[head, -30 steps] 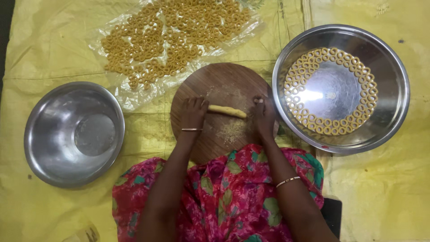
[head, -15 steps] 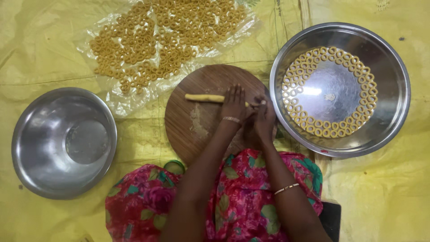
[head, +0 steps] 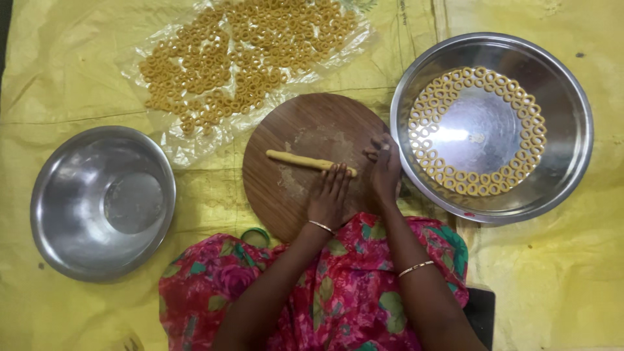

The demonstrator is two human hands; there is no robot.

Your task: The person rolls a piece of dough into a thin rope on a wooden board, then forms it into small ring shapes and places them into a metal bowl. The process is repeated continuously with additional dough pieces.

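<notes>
Seen from above, a person sits on a yellow sheet [head: 58,71] that covers the floor. At the far left stands a steel bowl [head: 103,203], shiny inside, with its rim near the person's knee. Behind it, toward the top, a clear plastic sheet [head: 188,146] lies spread out and carries many small golden dough rings [head: 240,62] scattered in a loose heap. In the middle is a round wooden board [head: 296,188], dusted pale in patches, just in front of the person's lap, which is covered by pink flowered cloth [head: 338,286]. On the board lies a thin roll of yellow dough [head: 305,160], stretched sideways. The left hand [head: 328,198] lies flat and open, fingers spread, with the fingertips resting on the right end of the roll; it grips nothing. Just beside it, the right hand [head: 385,170] rests on the board's right edge with its fingers curled loosely; whether it pinches anything cannot be told. Each wrist wears a thin bangle. At the right sits a wide steel plate [head: 565,169], with more dough rings laid in a neat circle [head: 478,130] around its flat bottom.
</notes>
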